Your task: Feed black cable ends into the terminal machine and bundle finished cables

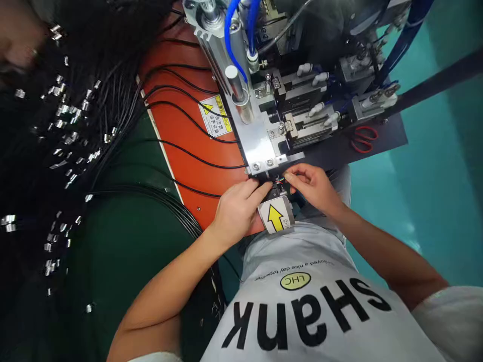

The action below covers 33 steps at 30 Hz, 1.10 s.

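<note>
Both my hands work close together at the front edge of a metal machine [260,146]. Between them show thin coloured wires [279,179], just below the machine's front plate. My right hand [313,186] pinches the ends of these wires between thumb and forefinger. To the left, my left hand [239,208] has its fingers bent and closed at the wires' other side; what sits under its fingertips is hidden. Right below the fingers is a white plate with a yellow arrow [275,217]. Several black cables [184,108] run over the orange surface [181,136] towards the machine.
A big bundle of black cables with shiny metal connectors [62,113] covers the green table [124,241] at left. Red-handled scissors [364,139] lie at right. Blue air hoses [231,30] rise from the machine. Part of another person [18,37] shows at upper left.
</note>
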Available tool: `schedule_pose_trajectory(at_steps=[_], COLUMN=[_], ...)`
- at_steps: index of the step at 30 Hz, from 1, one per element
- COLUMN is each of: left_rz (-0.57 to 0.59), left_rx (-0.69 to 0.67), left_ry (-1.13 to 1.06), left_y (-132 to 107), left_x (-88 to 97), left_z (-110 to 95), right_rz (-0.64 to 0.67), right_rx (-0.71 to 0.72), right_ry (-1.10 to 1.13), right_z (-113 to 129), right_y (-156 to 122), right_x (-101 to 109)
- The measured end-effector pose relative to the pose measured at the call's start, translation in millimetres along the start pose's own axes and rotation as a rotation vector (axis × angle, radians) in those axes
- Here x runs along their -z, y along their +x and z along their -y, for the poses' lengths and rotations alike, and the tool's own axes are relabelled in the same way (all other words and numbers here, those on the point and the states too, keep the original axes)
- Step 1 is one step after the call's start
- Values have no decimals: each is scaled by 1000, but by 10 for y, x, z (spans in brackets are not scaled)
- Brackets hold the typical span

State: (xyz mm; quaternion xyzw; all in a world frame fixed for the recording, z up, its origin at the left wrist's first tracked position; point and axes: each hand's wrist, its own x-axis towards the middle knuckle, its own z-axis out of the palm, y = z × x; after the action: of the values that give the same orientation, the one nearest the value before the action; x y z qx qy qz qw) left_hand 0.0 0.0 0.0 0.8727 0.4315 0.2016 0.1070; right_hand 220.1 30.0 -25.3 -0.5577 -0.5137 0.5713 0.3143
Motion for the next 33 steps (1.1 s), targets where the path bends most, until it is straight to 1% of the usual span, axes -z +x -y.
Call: schedule_pose_trajectory(at_steps=[2,4,6,7,8,9,13,14,15,17,19,21,24,28,30,31,33], left_rz=[9,14,18,17,17,21,37,38,38,35,32,27,24,27,27,26,24], left_rx=[11,23,36,41,46,50,77,82,86,88,83,79,77,72,59,55,52], left_ry=[7,13,16,16,14,9,-37,-47,-55,-63,-66,-64,-48,-23,-25,-27,-21], left_y=[2,5,8,9,9,9,-2,-4,-6,-6,-3,2,6,2,-3,-5,-9], left_x=[9,16,20,21,21,20,9,5,2,-1,0,5,13,19,20,20,21], left_z=[-1,-4,-11,-14,-17,-18,-14,-12,-11,-11,-15,-21,-26,-22,-16,-13,-8], right_rz=[-135,-206,-199,-187,-175,-151,49,81,85,24,-70,-137,-167,-177,-190,-202,-206], right_rx=[168,294,392,408,397,353,20,-30,-45,12,109,196,293,408,421,402,305], right_ry=[-110,-195,-266,-284,-282,-249,72,114,111,-1,-152,-253,-296,-264,-252,-245,-204], right_z=[59,95,97,86,68,45,-45,-54,-53,-23,30,79,109,104,98,92,73], right_y=[-97,-162,-179,-168,-147,-119,-7,4,6,-17,-56,-89,-97,-76,-77,-81,-88], right_x=[-61,-105,-124,-125,-122,-117,-84,-75,-64,-47,-44,-66,-129,-175,-175,-174,-177])
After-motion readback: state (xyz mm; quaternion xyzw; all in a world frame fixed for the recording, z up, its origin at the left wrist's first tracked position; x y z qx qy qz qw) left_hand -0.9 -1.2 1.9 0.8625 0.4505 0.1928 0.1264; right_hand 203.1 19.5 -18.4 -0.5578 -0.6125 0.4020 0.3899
